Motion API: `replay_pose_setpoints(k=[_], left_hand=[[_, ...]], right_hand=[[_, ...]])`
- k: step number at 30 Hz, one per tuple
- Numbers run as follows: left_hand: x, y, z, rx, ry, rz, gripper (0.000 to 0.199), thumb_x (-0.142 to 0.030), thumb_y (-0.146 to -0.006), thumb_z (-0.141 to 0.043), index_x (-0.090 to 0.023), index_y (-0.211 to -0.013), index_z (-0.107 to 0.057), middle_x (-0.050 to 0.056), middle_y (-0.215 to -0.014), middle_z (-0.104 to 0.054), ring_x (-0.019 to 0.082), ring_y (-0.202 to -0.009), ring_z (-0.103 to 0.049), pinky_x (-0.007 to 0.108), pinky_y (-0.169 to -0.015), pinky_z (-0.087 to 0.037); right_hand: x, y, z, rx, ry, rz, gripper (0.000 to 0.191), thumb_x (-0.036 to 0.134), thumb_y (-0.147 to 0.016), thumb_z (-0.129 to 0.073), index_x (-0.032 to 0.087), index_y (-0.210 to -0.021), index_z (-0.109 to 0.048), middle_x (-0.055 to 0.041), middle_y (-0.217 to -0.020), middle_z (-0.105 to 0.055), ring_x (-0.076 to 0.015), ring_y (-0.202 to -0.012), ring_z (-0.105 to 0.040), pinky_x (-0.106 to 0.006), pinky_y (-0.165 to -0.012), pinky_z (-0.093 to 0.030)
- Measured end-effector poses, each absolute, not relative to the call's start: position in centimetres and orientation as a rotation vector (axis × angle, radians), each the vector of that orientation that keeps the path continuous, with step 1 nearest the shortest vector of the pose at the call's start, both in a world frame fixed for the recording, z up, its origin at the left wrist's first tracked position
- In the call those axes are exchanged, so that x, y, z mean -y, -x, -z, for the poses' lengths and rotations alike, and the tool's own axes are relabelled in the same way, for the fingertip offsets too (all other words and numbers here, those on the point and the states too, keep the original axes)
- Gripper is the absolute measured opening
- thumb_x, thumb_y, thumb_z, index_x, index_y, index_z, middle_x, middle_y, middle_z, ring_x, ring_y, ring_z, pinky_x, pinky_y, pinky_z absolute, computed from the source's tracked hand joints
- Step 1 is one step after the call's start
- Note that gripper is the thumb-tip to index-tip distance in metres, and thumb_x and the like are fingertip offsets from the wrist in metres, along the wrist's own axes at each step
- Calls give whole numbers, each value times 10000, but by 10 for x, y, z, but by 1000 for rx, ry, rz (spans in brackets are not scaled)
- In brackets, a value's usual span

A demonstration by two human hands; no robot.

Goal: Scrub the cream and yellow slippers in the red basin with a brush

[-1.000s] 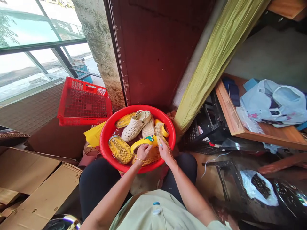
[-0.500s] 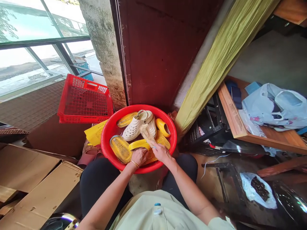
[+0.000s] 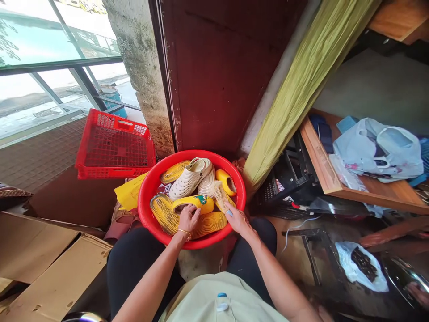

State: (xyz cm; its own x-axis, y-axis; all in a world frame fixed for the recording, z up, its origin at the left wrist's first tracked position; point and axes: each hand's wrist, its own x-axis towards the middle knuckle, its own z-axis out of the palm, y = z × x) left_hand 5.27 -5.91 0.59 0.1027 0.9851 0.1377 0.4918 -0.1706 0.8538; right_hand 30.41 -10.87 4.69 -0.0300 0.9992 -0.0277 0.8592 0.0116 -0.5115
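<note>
A red basin (image 3: 143, 201) stands between my knees, filled with clogs and slippers. My left hand (image 3: 189, 220) is closed on the near edge of a yellow slipper (image 3: 189, 204) that has a green figure on its upper. In my right hand (image 3: 237, 220) is a pale scrubbing brush (image 3: 220, 196), its bristles showing, held over the right part of the basin. Cream clogs (image 3: 187, 180) with holes lie in the middle. Yellow soles (image 3: 163, 212) face up at the left and front. Another yellow slipper (image 3: 225, 182) rests against the right side.
A red plastic crate (image 3: 115, 147) stands behind the basin to the left. Flattened cardboard (image 3: 50, 273) lies at the lower left. To the right are a yellow-green curtain (image 3: 288, 112) and a wooden drawer (image 3: 372, 197) with a white plastic bag (image 3: 378, 150). A dark red door (image 3: 221, 80) rises behind.
My left hand has turned the yellow slipper so its green figure shows. The brush in my right hand has moved right, away from that slipper. The view has shifted slightly.
</note>
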Motion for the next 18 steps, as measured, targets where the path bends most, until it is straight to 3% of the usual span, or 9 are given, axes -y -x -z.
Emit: replay_pose_setpoints(k=[6, 10, 14, 18], left_hand=[[58, -52, -8, -1378, -1343, -1117, 365, -502, -811, -599, -224, -611, -475, -21, -610, -444, 159, -650, -452, 265, -657, -400], [57, -52, -8, -1331, -1288, -1124, 400, -572, -823, -572, -226, -649, -474, -16, -637, -468, 151, -645, -447, 261, -634, -422], [54, -50, -8, -1332, -1221, -1142, 446, -634, -799, -600, -225, -667, -482, -12, -643, -485, 159, -680, -484, 263, -655, -458], [53, -48, -9, -1341, -1116, -1192, 480, -693, -774, -582, -218, -743, -523, 10, -723, -562, 175, -750, -548, 278, -712, -494]], right_hand=[[124, -269, -44, 1897, 1939, -540, 598, 237, -984, -443, 207, -1582, -437, -129, -1311, -712, -245, -1140, -701, -345, -990, -550], [114, -233, -57, 2142, 1997, -522, 605, 242, -997, -465, 309, -1596, -413, -119, -1164, -743, -251, -971, -724, -361, -878, -574], [85, -219, -74, 2124, 2030, -460, 607, 243, -1024, -429, 290, -1624, -352, -130, -1162, -736, -241, -936, -717, -341, -840, -566], [93, -228, -76, 2188, 1966, -458, 608, 210, -1001, -442, 313, -1599, -406, -126, -1167, -728, -249, -919, -716, -347, -816, -569]])
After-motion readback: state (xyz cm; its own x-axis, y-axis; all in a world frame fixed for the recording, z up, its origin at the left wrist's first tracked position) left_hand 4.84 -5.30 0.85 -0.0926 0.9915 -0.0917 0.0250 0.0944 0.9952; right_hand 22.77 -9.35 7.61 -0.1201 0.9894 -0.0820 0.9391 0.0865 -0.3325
